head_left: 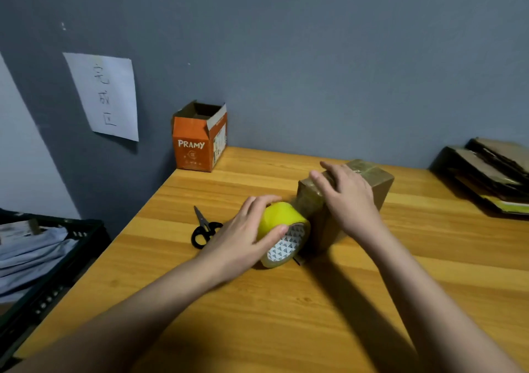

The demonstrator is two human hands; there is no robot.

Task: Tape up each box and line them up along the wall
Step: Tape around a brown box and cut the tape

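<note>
Left hand (246, 229) gripping tape roll (283, 231), right hand (347, 198) pressing brown box (378, 183)

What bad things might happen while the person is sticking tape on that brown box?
1. The left hand holds the tape roll tight against the brown box; the tape might wrinkle or stick crooked.
2. Only the right hand lies flat on top, so the box might slide.
3. The scissors lie right beside the left hand; it might bump the blades.
</note>
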